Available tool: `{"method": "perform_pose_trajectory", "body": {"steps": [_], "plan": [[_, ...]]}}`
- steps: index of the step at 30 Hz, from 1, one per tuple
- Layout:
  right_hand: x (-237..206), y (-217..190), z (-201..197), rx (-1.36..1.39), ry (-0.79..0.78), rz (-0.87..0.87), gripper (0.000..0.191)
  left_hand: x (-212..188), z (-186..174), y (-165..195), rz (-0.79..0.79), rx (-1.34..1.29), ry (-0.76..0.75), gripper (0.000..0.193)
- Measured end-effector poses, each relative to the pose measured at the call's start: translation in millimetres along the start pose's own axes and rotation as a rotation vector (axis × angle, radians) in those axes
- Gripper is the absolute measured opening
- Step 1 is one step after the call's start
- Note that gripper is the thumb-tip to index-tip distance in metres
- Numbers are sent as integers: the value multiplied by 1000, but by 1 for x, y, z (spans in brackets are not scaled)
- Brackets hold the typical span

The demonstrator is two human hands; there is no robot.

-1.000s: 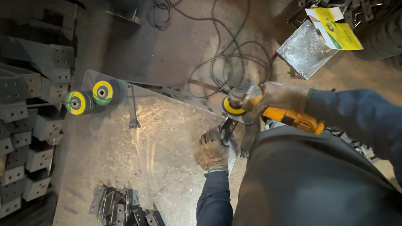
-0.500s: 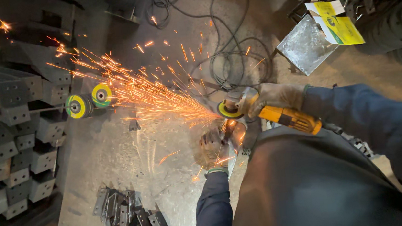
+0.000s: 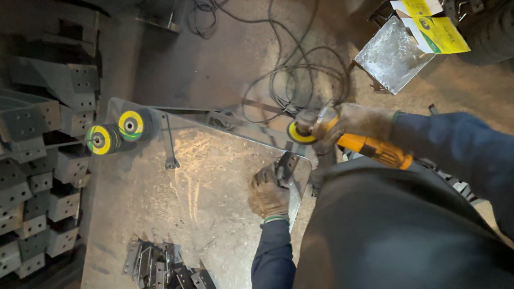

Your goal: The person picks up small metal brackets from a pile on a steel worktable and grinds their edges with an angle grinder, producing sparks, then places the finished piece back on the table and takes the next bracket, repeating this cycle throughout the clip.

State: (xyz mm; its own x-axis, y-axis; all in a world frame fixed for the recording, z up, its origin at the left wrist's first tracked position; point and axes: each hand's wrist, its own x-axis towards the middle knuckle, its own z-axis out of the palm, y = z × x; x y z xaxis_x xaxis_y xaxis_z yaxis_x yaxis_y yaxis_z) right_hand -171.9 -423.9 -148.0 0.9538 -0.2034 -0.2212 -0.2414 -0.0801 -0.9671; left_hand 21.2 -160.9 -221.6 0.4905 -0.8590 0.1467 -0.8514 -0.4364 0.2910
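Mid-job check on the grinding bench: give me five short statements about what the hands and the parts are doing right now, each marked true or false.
1. The left hand holds a small metal bracket at the plate's edge. True.
2. Sparks are flying from the disc. False: no sparks show.
3. The right hand grips an orange angle grinder. True.
4. Two yellow-and-green discs lie at the metal plate's far left corner. True.
5. The pile of brackets sits beside the grinder. False: it lies at the plate's near edge, apart from it.

One head-worn camera looks steeply down from above. The steel work plate fills centre-left, fairly near. The person's torso blocks the lower right.
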Motion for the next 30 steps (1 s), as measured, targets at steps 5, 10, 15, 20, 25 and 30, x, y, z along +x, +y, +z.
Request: {"method": "perform_pose_trajectory", "body": {"steps": [5, 10, 15, 20, 25, 30], "plan": [[-18, -6, -12, -523, 88, -267, 28, 13, -22, 6, -93, -55, 11, 46], [-25, -37, -13, 379, 245, 222, 20, 26, -43, 7, -151, -91, -79, 52], [-25, -63, -12, 496, 352, 280, 40, 31, -50, 6, -288, -322, -22, 39], [-22, -74, -10, 566, 321, 168, 58, 30, -51, 6, -346, -405, 32, 20], [-20, -89, -6, 710, 270, 125, 53, 8, -67, 13, -300, -453, 166, 34], [-19, -95, 0, 538, 273, 211, 58, -1, -61, 25, -13, -132, 56, 56]]}}
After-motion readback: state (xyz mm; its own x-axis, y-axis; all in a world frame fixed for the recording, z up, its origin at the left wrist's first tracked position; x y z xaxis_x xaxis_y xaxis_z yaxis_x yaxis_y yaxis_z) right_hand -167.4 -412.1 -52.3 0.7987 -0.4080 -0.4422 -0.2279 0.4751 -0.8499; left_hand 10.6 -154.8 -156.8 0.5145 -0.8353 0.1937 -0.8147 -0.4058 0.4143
